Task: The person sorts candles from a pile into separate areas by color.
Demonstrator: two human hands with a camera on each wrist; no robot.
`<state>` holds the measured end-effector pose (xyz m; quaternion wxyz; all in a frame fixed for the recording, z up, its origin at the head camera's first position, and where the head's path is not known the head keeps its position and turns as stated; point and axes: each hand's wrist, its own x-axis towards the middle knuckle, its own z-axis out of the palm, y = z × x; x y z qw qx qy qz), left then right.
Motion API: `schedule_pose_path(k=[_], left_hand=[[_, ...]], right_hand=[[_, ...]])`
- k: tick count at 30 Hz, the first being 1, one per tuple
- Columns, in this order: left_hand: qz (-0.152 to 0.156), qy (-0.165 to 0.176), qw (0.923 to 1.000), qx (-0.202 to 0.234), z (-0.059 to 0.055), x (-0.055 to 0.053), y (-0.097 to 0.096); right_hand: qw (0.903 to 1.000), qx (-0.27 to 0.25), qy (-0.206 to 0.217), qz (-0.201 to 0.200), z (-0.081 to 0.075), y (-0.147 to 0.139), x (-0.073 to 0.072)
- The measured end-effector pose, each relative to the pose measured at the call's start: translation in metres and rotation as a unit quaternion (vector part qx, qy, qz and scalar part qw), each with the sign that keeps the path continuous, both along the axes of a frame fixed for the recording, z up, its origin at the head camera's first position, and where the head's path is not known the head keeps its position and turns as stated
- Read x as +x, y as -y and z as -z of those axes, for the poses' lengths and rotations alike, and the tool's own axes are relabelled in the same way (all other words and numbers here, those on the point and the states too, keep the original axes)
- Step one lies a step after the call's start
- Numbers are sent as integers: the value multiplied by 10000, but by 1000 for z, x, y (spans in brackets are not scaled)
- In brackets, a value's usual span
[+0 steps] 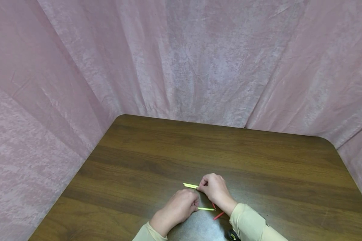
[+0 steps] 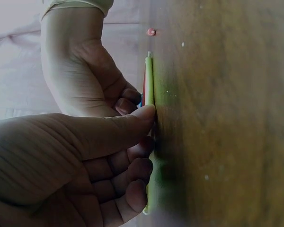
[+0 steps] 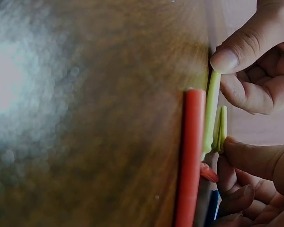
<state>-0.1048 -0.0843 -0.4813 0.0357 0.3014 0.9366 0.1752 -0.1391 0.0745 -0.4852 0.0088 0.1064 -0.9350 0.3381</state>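
Note:
My left hand (image 1: 181, 204) pinches a thin yellow-green candle (image 1: 206, 209) between thumb and fingers, low over the table; a pale wick shows at its tip in the left wrist view. Just beyond it, my right hand (image 1: 215, 189) grips the right end of a small yellow bundle (image 1: 190, 185), seemingly two candles side by side. One red candle (image 1: 213, 205) lies partly hidden beneath the right wrist. Another red candle (image 1: 218, 216) lies nearer me and looms large in the right wrist view. A sliver of something blue (image 3: 212, 208) shows beside the right hand there.
The brown wooden table (image 1: 132, 160) has rounded far corners, and pink velvety curtains (image 1: 205, 60) hang around it. Near the right sleeve sits a black rounded object (image 1: 233, 235) with a yellow mark, cut off by the frame edge.

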Motion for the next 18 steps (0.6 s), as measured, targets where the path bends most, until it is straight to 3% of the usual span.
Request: schedule_pose_path(k=[18], left_hand=[[96, 4, 9992, 393, 1, -5, 8]], right_hand=[[9999, -140, 54, 57, -3, -8, 2]])
